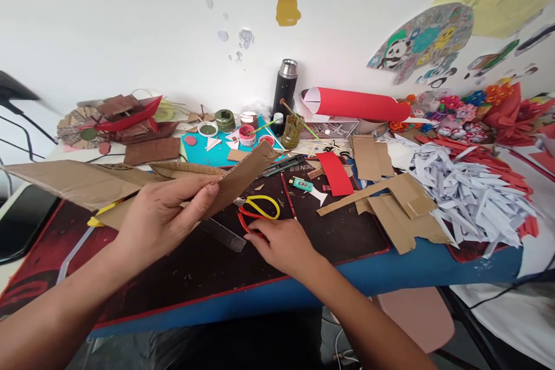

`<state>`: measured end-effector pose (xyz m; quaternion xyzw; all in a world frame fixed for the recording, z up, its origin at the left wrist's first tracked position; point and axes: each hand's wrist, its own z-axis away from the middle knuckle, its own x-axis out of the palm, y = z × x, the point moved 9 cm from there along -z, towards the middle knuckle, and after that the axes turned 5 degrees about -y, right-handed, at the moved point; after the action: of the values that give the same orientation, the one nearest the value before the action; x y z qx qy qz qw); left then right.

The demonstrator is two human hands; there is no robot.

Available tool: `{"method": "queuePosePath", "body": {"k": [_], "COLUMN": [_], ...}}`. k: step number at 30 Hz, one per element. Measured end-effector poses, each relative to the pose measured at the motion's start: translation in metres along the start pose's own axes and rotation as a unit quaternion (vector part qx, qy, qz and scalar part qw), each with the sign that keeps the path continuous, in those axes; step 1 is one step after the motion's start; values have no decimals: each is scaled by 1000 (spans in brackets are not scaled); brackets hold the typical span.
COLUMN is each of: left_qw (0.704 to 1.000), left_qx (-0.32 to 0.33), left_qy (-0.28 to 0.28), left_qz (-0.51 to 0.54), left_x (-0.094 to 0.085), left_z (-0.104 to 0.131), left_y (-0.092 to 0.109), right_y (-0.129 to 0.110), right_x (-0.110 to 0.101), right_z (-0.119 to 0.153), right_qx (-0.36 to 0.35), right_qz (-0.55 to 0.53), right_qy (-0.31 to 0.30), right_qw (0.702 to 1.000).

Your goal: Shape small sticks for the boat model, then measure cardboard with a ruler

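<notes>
Pinched between the thumb and fingers of my left hand (167, 214) is a strip of brown cardboard (247, 176), raised above the dark mat and slanting up to the right. My right hand (281, 245) has its fingers closed on the red handle loop of a pair of scissors (263, 199); the other loop is yellow. The scissor blades are mostly hidden behind the cardboard. A clear ruler (223, 235) lies on the mat beside my right fingertips. Larger cardboard pieces (65, 180) lie left of my left hand. A red pencil (288, 195) and a small green-labelled glue bottle (300, 184) lie beyond the scissors.
Paint jars (225, 120) and a black thermos (286, 84) stand at the back, near a red paper roll (358, 104). A utility knife (284, 166) lies before them. Cardboard scraps (396, 214) and a heap of folded white paper (468, 191) cover the right. A phone (26, 222) lies far left.
</notes>
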<state>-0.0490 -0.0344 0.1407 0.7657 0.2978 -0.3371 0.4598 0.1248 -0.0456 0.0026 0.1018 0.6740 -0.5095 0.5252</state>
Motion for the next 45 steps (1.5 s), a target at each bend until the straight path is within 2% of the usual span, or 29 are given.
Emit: {"method": "queuePosePath", "body": {"k": [6, 12, 18, 21, 26, 29, 32, 34, 36, 40, 45], "left_qw": [999, 999, 997, 996, 993, 990, 986, 984, 983, 984, 980], "left_qx": [27, 20, 32, 56, 96, 130, 164, 172, 174, 173, 191], "left_qy": [23, 20, 32, 27, 22, 32, 41, 50, 55, 40, 18], "left_qz": [-4, 29, 59, 58, 63, 33, -10, -18, -15, -19, -53], "left_x": [-7, -12, -5, 0, 9, 16, 25, 28, 30, 41, 66], "left_z": [0, 4, 10, 10, 6, 8, 13, 18, 23, 35, 58], "left_y": [6, 1, -4, 1, 20, 36, 52, 59, 64, 75, 89], "right_y": [-32, -36, -23, -12, 28, 59, 87, 96, 95, 89, 99], "right_x": [29, 35, 26, 20, 2, -11, -29, -39, -42, -30, -8], "right_z": [-27, -31, -14, 5, 49, 79, 107, 121, 129, 125, 109], "right_qx": [20, 60, 73, 74, 128, 187, 269, 309, 321, 312, 309], "right_qz": [143, 160, 72, 8, -142, -259, -380, -428, -462, -513, -577], "right_qy": [-98, -158, -162, -196, -231, -198, -80, -7, 38, 57, 68], "right_qw": [985, 973, 981, 978, 954, 927, 881, 849, 826, 798, 753]}}
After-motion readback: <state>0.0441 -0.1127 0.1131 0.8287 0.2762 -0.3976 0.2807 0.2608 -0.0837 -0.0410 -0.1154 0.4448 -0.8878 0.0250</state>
